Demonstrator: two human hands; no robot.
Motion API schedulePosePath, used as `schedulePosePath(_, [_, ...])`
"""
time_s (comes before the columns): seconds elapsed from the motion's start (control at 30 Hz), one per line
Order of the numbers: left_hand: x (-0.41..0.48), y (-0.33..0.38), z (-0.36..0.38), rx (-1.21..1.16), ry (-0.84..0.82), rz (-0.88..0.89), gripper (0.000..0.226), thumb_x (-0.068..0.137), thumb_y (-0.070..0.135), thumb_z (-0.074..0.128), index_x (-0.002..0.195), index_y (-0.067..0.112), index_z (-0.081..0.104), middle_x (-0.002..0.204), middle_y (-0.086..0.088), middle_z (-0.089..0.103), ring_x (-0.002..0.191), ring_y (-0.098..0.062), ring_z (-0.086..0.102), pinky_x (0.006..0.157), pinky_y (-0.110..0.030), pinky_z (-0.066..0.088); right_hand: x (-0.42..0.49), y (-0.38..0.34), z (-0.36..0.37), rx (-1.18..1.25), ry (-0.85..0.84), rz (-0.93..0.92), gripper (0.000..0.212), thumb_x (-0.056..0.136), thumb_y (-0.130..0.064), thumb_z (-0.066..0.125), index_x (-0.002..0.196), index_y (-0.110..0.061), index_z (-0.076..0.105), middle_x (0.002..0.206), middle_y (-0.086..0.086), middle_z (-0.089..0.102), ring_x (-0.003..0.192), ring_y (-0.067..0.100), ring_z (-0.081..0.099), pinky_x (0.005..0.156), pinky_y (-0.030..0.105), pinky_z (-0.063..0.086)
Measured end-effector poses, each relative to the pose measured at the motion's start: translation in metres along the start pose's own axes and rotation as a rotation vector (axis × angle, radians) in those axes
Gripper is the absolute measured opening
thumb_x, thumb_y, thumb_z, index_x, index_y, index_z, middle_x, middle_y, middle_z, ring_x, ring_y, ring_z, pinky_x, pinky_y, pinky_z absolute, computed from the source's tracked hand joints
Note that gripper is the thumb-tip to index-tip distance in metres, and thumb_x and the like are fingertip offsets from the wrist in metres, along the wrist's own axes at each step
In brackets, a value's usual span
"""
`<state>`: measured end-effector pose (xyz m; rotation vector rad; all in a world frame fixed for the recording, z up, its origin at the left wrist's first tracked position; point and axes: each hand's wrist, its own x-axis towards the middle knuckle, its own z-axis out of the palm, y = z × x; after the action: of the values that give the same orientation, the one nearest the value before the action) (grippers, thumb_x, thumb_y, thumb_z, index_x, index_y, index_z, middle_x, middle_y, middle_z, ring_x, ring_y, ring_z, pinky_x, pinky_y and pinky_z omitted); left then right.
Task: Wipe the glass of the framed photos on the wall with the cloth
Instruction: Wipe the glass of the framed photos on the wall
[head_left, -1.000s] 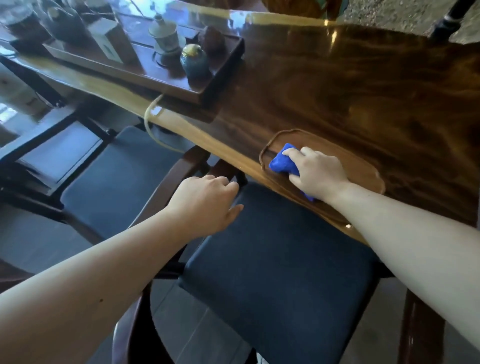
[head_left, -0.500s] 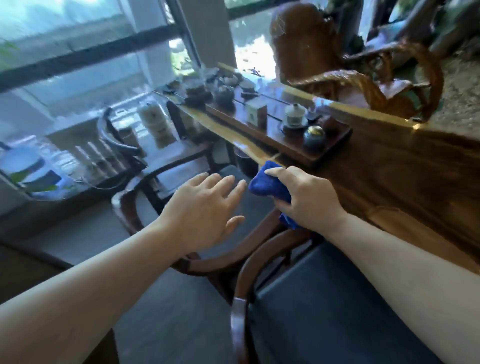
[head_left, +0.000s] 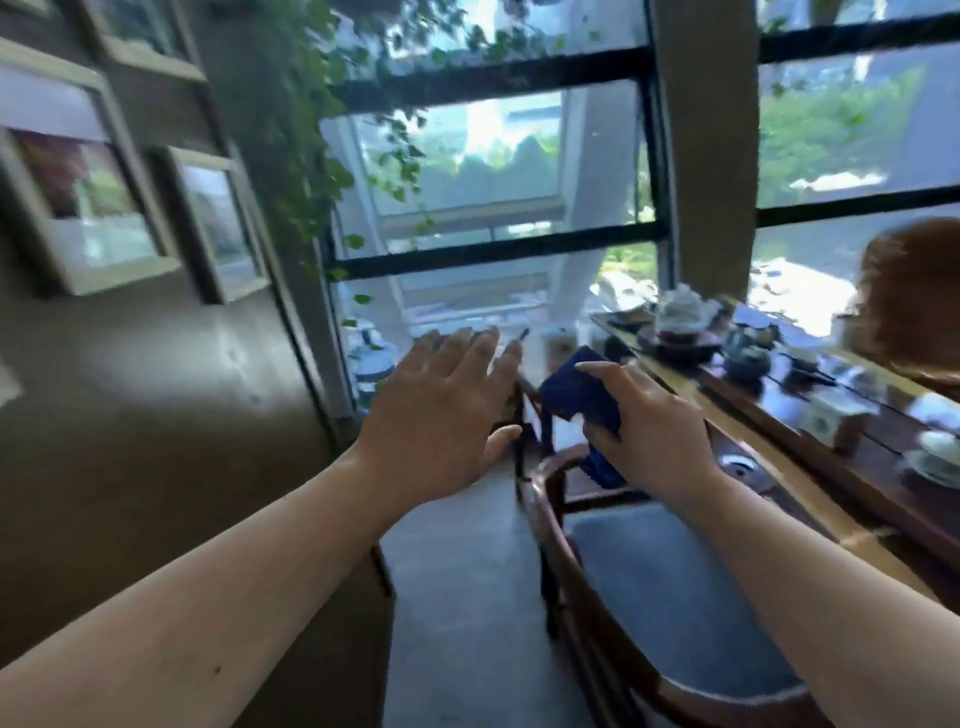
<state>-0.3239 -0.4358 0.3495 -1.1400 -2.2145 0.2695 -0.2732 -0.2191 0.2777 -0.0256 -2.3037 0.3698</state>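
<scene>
Several framed photos hang on the brown wall at the upper left: a large one (head_left: 88, 208) and a narrower one (head_left: 215, 223) to its right, both blurred. My right hand (head_left: 649, 431) holds a folded blue cloth (head_left: 584, 397) in mid-air over the chair back. My left hand (head_left: 441, 410) is held out with the fingers spread and nothing in it. Both hands are well below and to the right of the frames, touching neither.
A wooden armchair with a dark blue seat (head_left: 675, 597) stands right below my hands. A long wooden table (head_left: 810, 499) with a tea set (head_left: 680, 317) runs along the right. Large windows (head_left: 493, 156) and hanging ivy (head_left: 311, 130) fill the far end.
My view has swung up and left from the table to the wall and windows. The cloth left the table in my right hand. My left hand rose and opened.
</scene>
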Motion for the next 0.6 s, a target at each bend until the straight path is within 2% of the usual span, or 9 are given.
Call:
schedulePosePath(0.07, [-0.008, -0.03, -0.002, 0.063, -0.037, -0.058, 0.073, 0.085, 0.052, 0.052, 0.141, 0.009, 0.036, 0.143, -0.016, 0.046, 0.129, -0.035, 0.043, 0.107, -0.052, 0.035, 0.029, -0.02, 0.023, 0.039, -0.014, -0.071, 0.057, 0.071, -0.021, 0.073, 0.126, -0.018, 0.056, 0.11, 0.009, 0.066, 0.083, 0.034, 0.066, 0.063, 0.042, 0.053])
schedulePosePath(0.17, [-0.017, -0.071, -0.005, 0.148, -0.058, -0.14, 0.075, 0.085, 0.054, 0.049, 0.143, 0.009, 0.032, 0.144, -0.016, 0.044, 0.131, -0.035, 0.04, 0.109, -0.052, 0.033, 0.071, -0.047, 0.055, 0.083, 0.0, -0.227, 0.057, 0.072, -0.022, 0.071, 0.126, -0.017, 0.054, 0.109, 0.01, 0.065, 0.078, 0.035, 0.066, 0.057, 0.045, 0.054])
schedulePosePath(0.33, [-0.03, -0.132, -0.016, 0.321, -0.137, -0.297, 0.07, 0.088, 0.052, 0.037, 0.142, 0.007, 0.034, 0.143, -0.018, 0.045, 0.13, -0.036, 0.042, 0.106, -0.053, 0.036, 0.141, -0.09, 0.112, 0.175, 0.012, -0.397, 0.057, 0.068, -0.018, 0.075, 0.123, -0.015, 0.058, 0.098, 0.009, 0.066, 0.066, 0.034, 0.064, 0.049, 0.037, 0.047])
schedulePosePath(0.43, [-0.035, -0.169, -0.026, 0.432, -0.215, -0.418, 0.072, 0.088, 0.055, 0.04, 0.143, 0.008, 0.033, 0.145, -0.017, 0.044, 0.132, -0.035, 0.04, 0.109, -0.052, 0.033, 0.187, -0.12, 0.145, 0.274, 0.055, -0.492, 0.057, 0.068, -0.018, 0.077, 0.121, -0.017, 0.057, 0.099, 0.007, 0.067, 0.063, 0.032, 0.063, 0.048, 0.032, 0.043])
schedulePosePath(0.6, [-0.048, -0.218, -0.05, 0.566, -0.283, -0.566, 0.072, 0.088, 0.053, 0.048, 0.141, 0.006, 0.037, 0.142, -0.02, 0.047, 0.131, -0.037, 0.042, 0.106, -0.055, 0.038, 0.251, -0.172, 0.187, 0.44, 0.077, -0.57, 0.057, 0.069, -0.02, 0.073, 0.122, -0.025, 0.051, 0.101, 0.002, 0.066, 0.065, 0.026, 0.063, 0.049, 0.028, 0.041])
